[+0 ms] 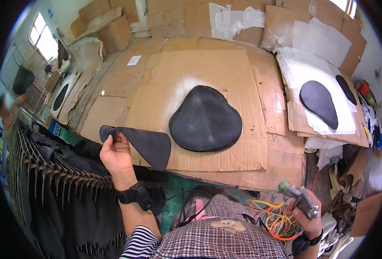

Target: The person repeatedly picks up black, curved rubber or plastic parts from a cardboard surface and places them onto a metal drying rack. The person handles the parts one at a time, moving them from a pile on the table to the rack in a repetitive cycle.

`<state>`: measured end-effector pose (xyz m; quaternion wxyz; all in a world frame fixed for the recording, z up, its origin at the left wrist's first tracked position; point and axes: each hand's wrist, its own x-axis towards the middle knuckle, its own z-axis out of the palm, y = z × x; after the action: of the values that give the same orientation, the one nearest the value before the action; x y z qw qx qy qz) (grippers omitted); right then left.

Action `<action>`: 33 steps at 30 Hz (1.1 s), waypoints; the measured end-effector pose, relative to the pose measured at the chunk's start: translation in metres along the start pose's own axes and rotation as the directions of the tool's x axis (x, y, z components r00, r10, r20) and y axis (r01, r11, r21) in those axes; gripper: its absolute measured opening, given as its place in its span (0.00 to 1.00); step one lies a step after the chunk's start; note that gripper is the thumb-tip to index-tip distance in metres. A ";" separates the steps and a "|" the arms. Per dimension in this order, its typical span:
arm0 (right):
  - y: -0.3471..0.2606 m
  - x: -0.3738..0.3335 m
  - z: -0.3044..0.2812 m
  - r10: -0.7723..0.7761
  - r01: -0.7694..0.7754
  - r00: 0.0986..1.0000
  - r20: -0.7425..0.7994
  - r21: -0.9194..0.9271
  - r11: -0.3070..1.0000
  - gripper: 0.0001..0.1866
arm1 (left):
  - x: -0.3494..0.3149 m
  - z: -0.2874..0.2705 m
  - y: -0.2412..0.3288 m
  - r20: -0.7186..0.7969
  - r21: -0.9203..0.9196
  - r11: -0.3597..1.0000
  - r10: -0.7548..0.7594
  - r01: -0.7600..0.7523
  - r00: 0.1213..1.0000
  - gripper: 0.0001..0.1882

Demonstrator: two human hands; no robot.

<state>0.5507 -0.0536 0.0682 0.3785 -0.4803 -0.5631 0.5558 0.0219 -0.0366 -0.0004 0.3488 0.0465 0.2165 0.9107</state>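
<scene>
My left hand [117, 156] is closed on a thin black foam pad [150, 146], pinching it near its curled narrow end. The wider end sticks out to the right, over the front edge of the table. Held low at the right is a spray gun [302, 200] with a green tip, and my right hand [314, 216] is wrapped round it. A rounded, three-lobed black pad [205, 121] lies flat on the cardboard in the middle of the table, apart from both hands.
Cardboard [238, 157] covers the table. To the right, a white-topped board [286, 64] bears dark pads [318, 102]. Many black pieces hang on a rack [64, 177] at the left. Orange and yellow hoses [277, 220] coil beside my right hand. Cardboard sheets [173, 19] stand along the back.
</scene>
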 end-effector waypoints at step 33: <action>0.012 0.062 0.043 -0.006 -0.018 0.992 0.125 0.194 0.981 0.28 | -0.061 0.143 0.048 0.311 0.023 0.995 0.088 -0.100 0.946 0.08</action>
<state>0.4950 -0.0065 0.0453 0.3860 -0.4070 -0.5272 0.6383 0.0723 -0.0564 0.1533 0.3337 0.2055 0.1743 0.9033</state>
